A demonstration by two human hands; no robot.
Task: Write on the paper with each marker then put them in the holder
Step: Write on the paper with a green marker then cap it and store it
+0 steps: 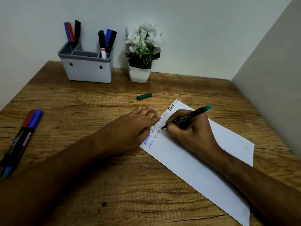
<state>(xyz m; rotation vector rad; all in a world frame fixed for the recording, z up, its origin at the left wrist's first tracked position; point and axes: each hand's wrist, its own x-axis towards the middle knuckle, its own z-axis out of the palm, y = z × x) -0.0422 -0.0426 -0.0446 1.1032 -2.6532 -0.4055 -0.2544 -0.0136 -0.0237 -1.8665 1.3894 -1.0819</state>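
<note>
The right hand grips a black marker with a green end, fingers curled round the barrel, its tip touching the long white sheet of paper that lies slantwise on the brown wood-grain table. The tip sits at the end of the second row of handwritten words, some blue, some black, some faint. The left hand lies flat with fingers straight and together, pressing the paper's left edge beside the writing. A loose green marker cap lies on the table just beyond the paper's far corner. At the table's left edge lies a bundle of capped markers, red and blue caps showing. Against the wall stands a grey plastic compartmented holder with markers upright in its left and right compartments; beside it stands a white pot of white artificial flowers
</note>
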